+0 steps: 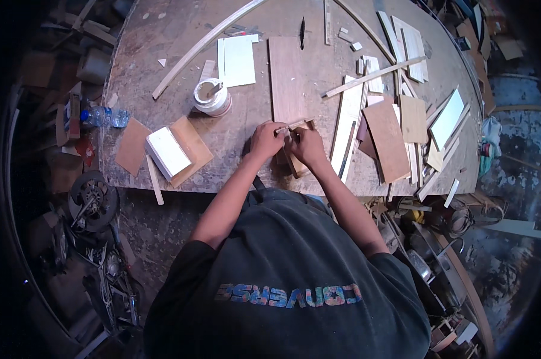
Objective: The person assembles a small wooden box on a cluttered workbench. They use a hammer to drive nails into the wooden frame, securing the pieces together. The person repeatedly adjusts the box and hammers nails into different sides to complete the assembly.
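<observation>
My left hand [266, 142] is closed, its fingertips pinching one end of a thin wooden strip [297, 124]. Close beside it, my right hand [308, 147] has its fingers bent together against the same strip. Beneath both hands is a small open wooden box [295, 166] at the table's near edge, largely covered by them. A long brown board [286, 78] lies flat just beyond the hands. The fingertips are small in view, so their exact grip is hard to make out.
Left of my hands stand an open white tub [213, 100] with a stick in it and a white block [169, 153] on brown panels. A water bottle [105, 117] lies at the table's left edge. Wooden pieces [385, 140] crowd the right; a motorcycle wheel [94, 200] is lower left.
</observation>
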`<act>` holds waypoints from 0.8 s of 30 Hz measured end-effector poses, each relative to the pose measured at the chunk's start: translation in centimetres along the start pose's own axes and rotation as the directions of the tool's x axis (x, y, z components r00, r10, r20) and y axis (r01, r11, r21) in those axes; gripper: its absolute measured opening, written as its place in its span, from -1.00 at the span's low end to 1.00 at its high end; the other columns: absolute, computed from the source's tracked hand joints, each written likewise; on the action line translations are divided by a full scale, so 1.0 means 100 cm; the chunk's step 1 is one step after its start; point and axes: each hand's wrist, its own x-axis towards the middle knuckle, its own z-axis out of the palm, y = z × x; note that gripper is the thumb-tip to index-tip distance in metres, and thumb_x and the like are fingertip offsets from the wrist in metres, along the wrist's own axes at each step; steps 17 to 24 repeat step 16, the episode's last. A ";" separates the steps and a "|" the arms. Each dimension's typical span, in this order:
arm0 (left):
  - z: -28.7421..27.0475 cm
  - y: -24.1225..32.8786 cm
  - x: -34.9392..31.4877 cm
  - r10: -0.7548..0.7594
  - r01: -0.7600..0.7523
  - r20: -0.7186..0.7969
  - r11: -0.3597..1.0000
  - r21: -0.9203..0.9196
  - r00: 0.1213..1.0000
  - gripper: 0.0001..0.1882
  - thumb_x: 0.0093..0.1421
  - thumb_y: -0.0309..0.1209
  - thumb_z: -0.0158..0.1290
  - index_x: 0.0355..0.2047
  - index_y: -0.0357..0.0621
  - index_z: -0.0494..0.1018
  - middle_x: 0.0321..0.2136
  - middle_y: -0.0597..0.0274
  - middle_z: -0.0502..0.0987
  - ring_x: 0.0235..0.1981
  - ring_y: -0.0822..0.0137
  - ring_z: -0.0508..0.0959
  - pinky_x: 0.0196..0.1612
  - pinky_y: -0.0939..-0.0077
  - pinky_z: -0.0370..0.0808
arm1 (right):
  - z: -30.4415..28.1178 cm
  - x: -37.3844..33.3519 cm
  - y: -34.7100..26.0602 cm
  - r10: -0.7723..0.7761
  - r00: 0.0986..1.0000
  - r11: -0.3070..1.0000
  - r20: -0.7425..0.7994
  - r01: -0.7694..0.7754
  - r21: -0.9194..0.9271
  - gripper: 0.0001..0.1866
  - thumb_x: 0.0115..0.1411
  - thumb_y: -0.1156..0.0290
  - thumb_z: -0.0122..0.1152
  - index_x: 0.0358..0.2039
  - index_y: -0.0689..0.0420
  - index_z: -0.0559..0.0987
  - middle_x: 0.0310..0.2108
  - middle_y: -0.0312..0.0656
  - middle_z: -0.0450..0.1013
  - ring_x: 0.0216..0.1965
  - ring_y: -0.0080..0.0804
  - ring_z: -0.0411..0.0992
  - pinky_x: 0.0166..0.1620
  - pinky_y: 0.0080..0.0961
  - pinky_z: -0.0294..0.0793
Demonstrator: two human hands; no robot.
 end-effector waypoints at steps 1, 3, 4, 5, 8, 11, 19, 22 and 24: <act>0.000 0.001 -0.001 0.001 -0.001 -0.004 1.000 0.004 1.000 -0.71 0.11 -0.49 0.15 -0.12 -0.14 0.64 -0.24 -0.09 0.62 -0.21 -0.03 0.64 -0.10 0.22 0.56 | 0.002 -0.002 0.000 0.004 1.000 1.000 -0.006 -0.004 0.005 -0.74 0.12 0.30 0.25 -0.44 0.28 0.62 -0.49 0.25 0.52 -0.39 0.21 0.55 -0.26 -0.03 0.57; 0.000 0.001 -0.001 0.002 -0.002 -0.011 1.000 0.013 1.000 -0.71 0.11 -0.49 0.15 -0.12 -0.15 0.64 -0.25 -0.10 0.62 -0.21 -0.04 0.64 -0.10 0.22 0.56 | 0.006 -0.004 -0.002 0.003 0.998 1.000 -0.064 -0.001 0.031 -0.73 0.12 0.28 0.26 -0.44 0.28 0.61 -0.50 0.26 0.51 -0.40 0.21 0.55 -0.28 -0.01 0.57; 0.000 0.001 -0.001 0.007 -0.007 -0.007 1.000 0.003 1.000 -0.71 0.11 -0.49 0.15 -0.13 -0.15 0.64 -0.25 -0.10 0.62 -0.21 -0.04 0.64 -0.11 0.22 0.56 | 0.007 -0.005 -0.004 0.003 0.996 0.999 -0.093 0.001 0.043 -0.73 0.12 0.28 0.26 -0.44 0.28 0.61 -0.51 0.26 0.51 -0.41 0.21 0.55 -0.28 0.00 0.56; 0.000 0.000 -0.001 0.013 -0.013 -0.003 1.000 -0.008 1.000 -0.71 0.12 -0.49 0.15 -0.13 -0.15 0.64 -0.25 -0.10 0.62 -0.21 -0.04 0.64 -0.11 0.22 0.56 | 0.009 -0.003 -0.004 0.009 0.997 1.000 -0.079 -0.007 0.026 -0.73 0.13 0.28 0.26 -0.43 0.29 0.61 -0.51 0.26 0.51 -0.40 0.22 0.56 -0.28 0.01 0.56; 0.005 -0.007 -0.003 0.056 -0.056 -0.016 0.998 -0.036 0.998 -0.72 0.12 -0.50 0.16 -0.13 -0.16 0.64 -0.25 -0.10 0.62 -0.22 -0.04 0.64 -0.12 0.22 0.56 | 0.013 0.002 -0.004 0.030 0.999 0.999 -0.036 -0.031 -0.030 -0.72 0.15 0.27 0.24 -0.41 0.29 0.61 -0.50 0.26 0.52 -0.39 0.23 0.56 -0.27 0.02 0.56; 0.006 -0.005 -0.007 0.048 -0.049 -0.033 0.998 -0.038 0.998 -0.73 0.12 -0.50 0.16 -0.14 -0.16 0.65 -0.25 -0.10 0.62 -0.22 -0.03 0.64 -0.13 0.23 0.56 | 0.006 0.003 -0.007 0.053 0.999 0.995 0.005 -0.053 -0.080 -0.72 0.17 0.27 0.21 -0.41 0.28 0.62 -0.49 0.26 0.52 -0.38 0.24 0.56 -0.24 0.03 0.57; 0.010 -0.004 -0.009 -0.010 0.010 -0.006 1.000 -0.019 1.000 -0.73 0.12 -0.51 0.17 -0.15 -0.16 0.65 -0.25 -0.10 0.62 -0.20 -0.01 0.64 -0.13 0.25 0.56 | 0.002 -0.005 0.000 0.103 0.992 0.993 0.066 -0.099 -0.068 -0.65 0.11 0.18 0.32 -0.40 0.28 0.63 -0.47 0.26 0.54 -0.36 0.23 0.57 -0.21 0.04 0.58; 0.010 -0.004 -0.009 -0.010 0.010 -0.006 1.000 -0.019 1.000 -0.73 0.12 -0.51 0.17 -0.15 -0.16 0.65 -0.25 -0.10 0.62 -0.20 -0.01 0.64 -0.13 0.25 0.56 | 0.002 -0.005 0.000 0.103 0.992 0.993 0.066 -0.099 -0.068 -0.65 0.11 0.18 0.32 -0.40 0.28 0.63 -0.47 0.26 0.54 -0.36 0.23 0.57 -0.21 0.04 0.58; 0.010 -0.004 -0.009 -0.010 0.010 -0.006 1.000 -0.019 1.000 -0.73 0.12 -0.51 0.17 -0.15 -0.16 0.65 -0.25 -0.10 0.62 -0.20 -0.01 0.64 -0.13 0.25 0.56 | 0.002 -0.005 0.000 0.103 0.992 0.993 0.066 -0.099 -0.068 -0.65 0.11 0.18 0.32 -0.40 0.28 0.63 -0.47 0.26 0.54 -0.36 0.23 0.57 -0.21 0.04 0.58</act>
